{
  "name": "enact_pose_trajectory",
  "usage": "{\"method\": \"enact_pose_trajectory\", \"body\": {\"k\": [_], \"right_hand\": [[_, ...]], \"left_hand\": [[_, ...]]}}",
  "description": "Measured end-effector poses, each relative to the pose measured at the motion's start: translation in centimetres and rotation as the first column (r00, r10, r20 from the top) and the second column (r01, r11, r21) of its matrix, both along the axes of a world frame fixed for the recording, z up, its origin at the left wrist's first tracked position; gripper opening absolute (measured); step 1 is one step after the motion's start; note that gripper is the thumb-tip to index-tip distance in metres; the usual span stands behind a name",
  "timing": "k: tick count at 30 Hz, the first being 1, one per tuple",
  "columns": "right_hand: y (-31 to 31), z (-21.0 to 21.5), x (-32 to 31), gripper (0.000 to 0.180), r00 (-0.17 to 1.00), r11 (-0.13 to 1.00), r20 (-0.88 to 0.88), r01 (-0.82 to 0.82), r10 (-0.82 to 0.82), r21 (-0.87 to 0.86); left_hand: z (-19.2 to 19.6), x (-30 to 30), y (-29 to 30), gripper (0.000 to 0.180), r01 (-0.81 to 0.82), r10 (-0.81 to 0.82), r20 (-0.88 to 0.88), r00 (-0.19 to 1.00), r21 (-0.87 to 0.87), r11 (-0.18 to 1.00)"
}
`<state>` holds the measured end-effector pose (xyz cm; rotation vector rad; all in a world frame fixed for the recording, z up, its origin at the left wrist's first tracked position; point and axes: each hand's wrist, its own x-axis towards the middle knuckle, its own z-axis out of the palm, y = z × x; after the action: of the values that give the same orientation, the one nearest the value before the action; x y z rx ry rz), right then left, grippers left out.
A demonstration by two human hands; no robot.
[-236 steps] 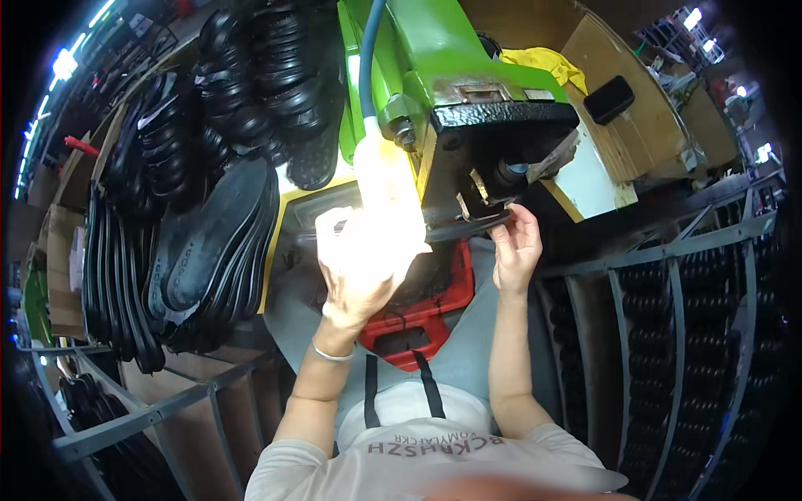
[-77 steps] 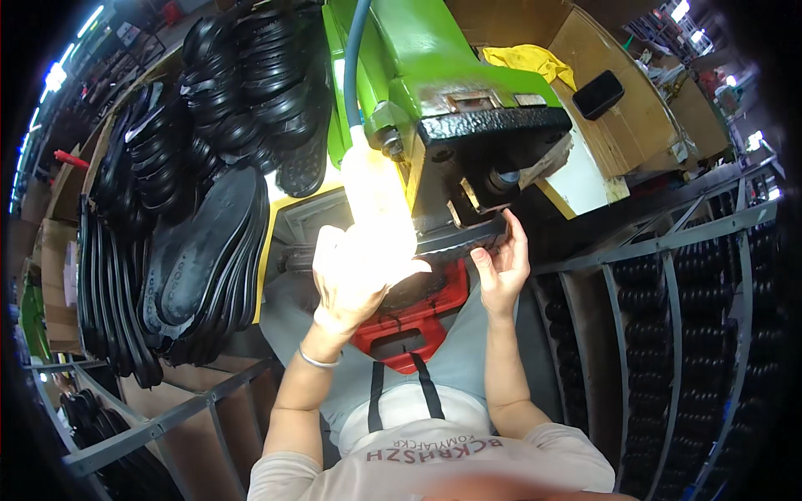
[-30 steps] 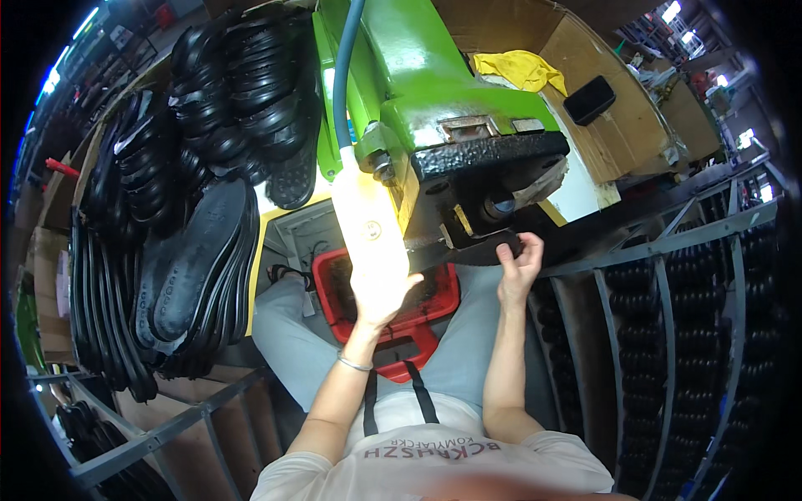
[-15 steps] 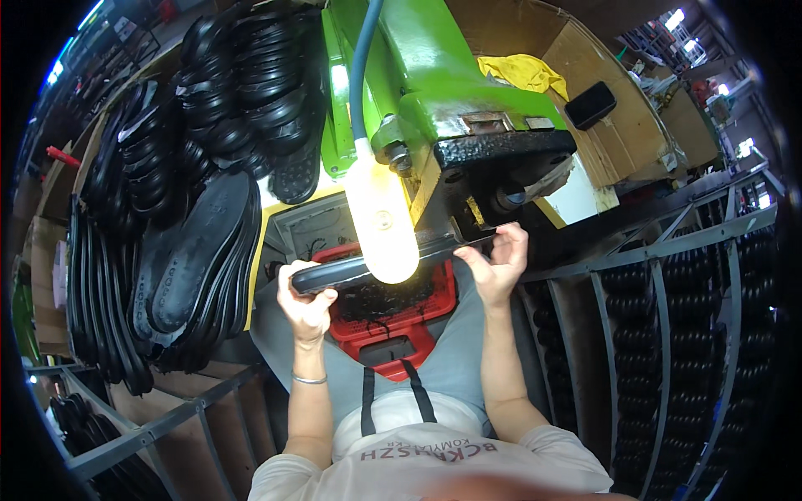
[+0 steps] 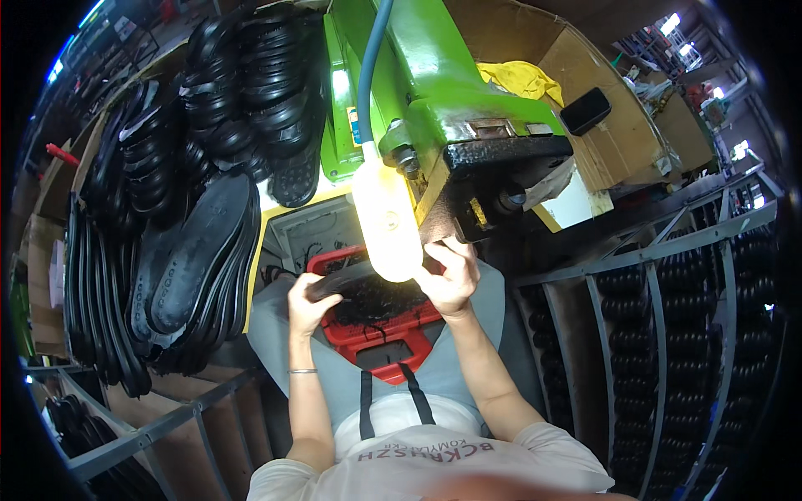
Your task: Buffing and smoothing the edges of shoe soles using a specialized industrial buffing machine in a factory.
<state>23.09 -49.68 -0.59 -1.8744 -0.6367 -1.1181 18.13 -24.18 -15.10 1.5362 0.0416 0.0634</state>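
Left hand: closed on the left end of a black shoe sole, thumb toward the body.
Right hand: fingers bent, just beside the lower end of the lit lamp; it seems to grip the sole's other end, but glare covers that spot and I cannot be sure.
Sole: over the red bin, partly hidden behind the lamp.
Bin: between the knees, dark scraps inside.
Lamp: at the end of a blue-grey cable.
Machine: green body with a black head, beyond the right hand.
Left side: stacked black soles.
Right side: cardboard box with a yellow cloth; nearer, a grey metal rack of dark soles.
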Motion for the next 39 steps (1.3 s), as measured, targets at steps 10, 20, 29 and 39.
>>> {"method": "enact_pose_trajectory", "body": {"k": [10,20,29,39], "right_hand": [[-0.8,-1.9,0.3,0.051,0.999,1.000,0.051,0.004,-0.003,-0.024],[-4.0,-17.8,-1.7,0.054,0.472,0.540,-0.553,0.180,0.686,0.822],[-5.3,-18.3,-2.3,0.055,0.344,0.139,-0.192,0.174,0.919,0.975],[2.9,-21.7,-4.2,0.053,0.252,-0.366,0.299,0.285,0.920,0.886]], "left_hand": [[11.1,3.7,-10.7,0.027,-0.135,0.021,0.393,0.919,0.263,0.955],[5.9,2.6,-14.7,0.040,-0.119,0.193,0.153,0.969,-0.395,0.911],[6.6,2.6,-15.2,0.043,-0.107,0.177,0.241,0.954,-0.276,0.955],[13.4,3.4,-14.4,0.038,-0.287,0.129,0.391,0.911,0.378,0.880]]}}
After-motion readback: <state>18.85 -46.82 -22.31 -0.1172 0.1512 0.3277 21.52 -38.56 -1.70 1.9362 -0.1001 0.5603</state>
